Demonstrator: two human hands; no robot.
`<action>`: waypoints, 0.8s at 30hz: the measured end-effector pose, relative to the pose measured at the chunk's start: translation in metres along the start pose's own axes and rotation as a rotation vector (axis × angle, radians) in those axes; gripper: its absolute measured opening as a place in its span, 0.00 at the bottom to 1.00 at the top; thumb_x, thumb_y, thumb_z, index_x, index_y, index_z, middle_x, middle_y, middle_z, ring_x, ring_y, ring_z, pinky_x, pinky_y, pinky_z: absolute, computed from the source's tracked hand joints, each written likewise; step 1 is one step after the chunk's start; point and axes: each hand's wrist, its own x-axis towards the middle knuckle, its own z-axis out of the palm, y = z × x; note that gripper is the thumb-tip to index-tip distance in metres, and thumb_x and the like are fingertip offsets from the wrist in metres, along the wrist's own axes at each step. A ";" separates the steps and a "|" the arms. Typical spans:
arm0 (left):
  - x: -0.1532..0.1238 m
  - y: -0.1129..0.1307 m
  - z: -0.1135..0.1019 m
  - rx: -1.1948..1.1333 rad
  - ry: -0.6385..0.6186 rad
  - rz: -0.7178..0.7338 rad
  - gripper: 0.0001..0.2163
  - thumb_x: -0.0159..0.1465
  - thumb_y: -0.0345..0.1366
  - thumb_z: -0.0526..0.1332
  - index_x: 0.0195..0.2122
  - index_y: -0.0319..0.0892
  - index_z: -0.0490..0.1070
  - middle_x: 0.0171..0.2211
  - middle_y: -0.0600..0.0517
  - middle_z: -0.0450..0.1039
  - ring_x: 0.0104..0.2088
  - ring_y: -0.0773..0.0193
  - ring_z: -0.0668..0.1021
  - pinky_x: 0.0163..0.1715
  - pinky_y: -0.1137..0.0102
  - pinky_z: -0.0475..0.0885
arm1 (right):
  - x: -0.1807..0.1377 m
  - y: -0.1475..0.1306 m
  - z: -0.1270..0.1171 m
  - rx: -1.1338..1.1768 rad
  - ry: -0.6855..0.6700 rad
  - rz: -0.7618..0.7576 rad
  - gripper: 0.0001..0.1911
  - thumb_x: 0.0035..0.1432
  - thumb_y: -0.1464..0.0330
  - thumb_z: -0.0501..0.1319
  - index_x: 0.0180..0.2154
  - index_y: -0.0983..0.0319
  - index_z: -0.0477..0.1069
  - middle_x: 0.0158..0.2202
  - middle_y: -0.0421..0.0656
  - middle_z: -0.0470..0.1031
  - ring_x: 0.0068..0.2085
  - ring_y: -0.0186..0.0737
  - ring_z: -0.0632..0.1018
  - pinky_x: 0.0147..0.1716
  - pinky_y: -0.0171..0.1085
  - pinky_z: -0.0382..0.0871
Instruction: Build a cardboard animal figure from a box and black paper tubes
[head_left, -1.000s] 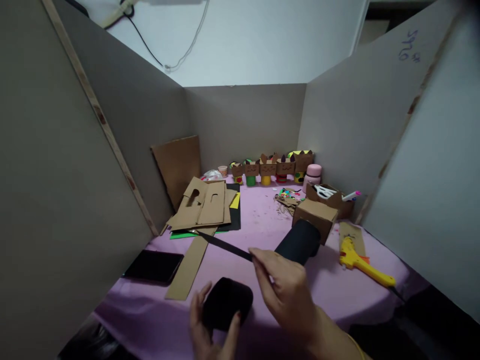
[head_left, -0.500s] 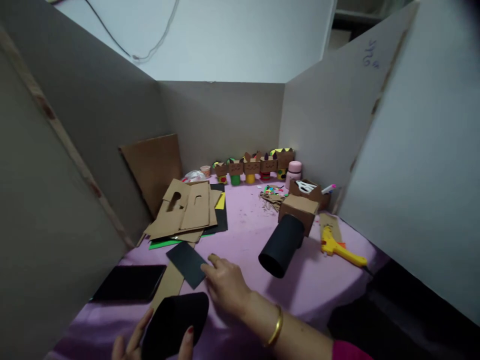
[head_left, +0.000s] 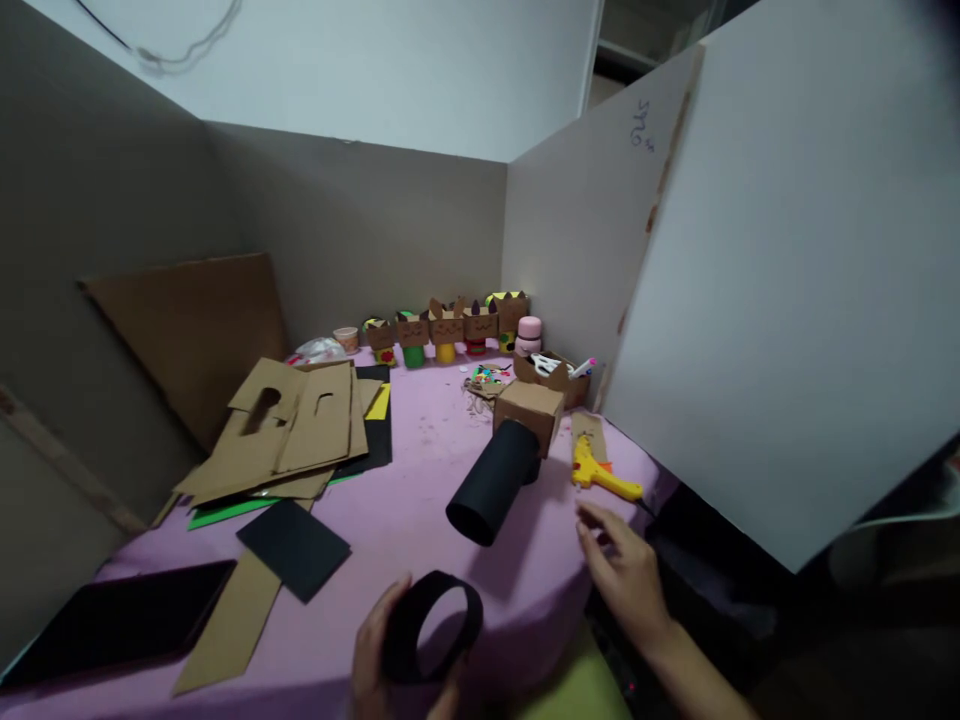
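Note:
My left hand [head_left: 375, 660] is closed around a black paper ring [head_left: 433, 625] at the near edge of the purple table [head_left: 420, 490]. My right hand [head_left: 626, 575] hovers empty with fingers spread at the table's right edge, just short of a yellow glue gun [head_left: 600, 475]. A black paper tube [head_left: 491, 482] stuck to a small cardboard box [head_left: 529, 408] lies on its side in the middle. A flat black paper rectangle [head_left: 294, 547] rests to the left.
Cut cardboard sheets [head_left: 289, 425] are piled at the left over green and black paper. A dark phone [head_left: 112, 625] lies at the near left. Small cardboard figures [head_left: 442, 330], a pink bottle [head_left: 529, 335] and a box with scissors [head_left: 551, 370] line the back. Grey partition boards enclose the table.
My right hand let go of the black paper rectangle at the left and swung across to the right edge by the glue gun. The view turned to the right.

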 end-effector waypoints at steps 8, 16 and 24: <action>0.007 0.027 0.063 -0.095 -0.364 0.421 0.29 0.63 0.24 0.54 0.64 0.45 0.49 0.59 0.39 0.59 0.61 0.54 0.65 0.56 0.59 0.68 | 0.069 0.079 -0.004 -0.288 -0.211 0.136 0.25 0.49 0.73 0.59 0.51 0.71 0.68 0.52 0.62 0.70 0.52 0.61 0.70 0.50 0.54 0.65; 0.021 0.021 0.097 0.036 -0.501 0.295 0.34 0.63 0.30 0.58 0.66 0.47 0.40 0.62 0.38 0.58 0.61 0.51 0.65 0.55 0.54 0.68 | 0.076 0.104 0.005 -0.265 -0.325 0.130 0.15 0.52 0.69 0.59 0.43 0.66 0.72 0.42 0.55 0.73 0.44 0.56 0.72 0.46 0.50 0.65; 0.008 0.016 0.106 0.027 -0.579 0.116 0.40 0.62 0.32 0.58 0.66 0.52 0.30 0.65 0.39 0.55 0.62 0.50 0.64 0.55 0.51 0.67 | 0.069 0.116 -0.001 -0.006 -0.154 0.144 0.19 0.58 0.61 0.53 0.47 0.65 0.65 0.45 0.55 0.71 0.47 0.52 0.72 0.48 0.49 0.67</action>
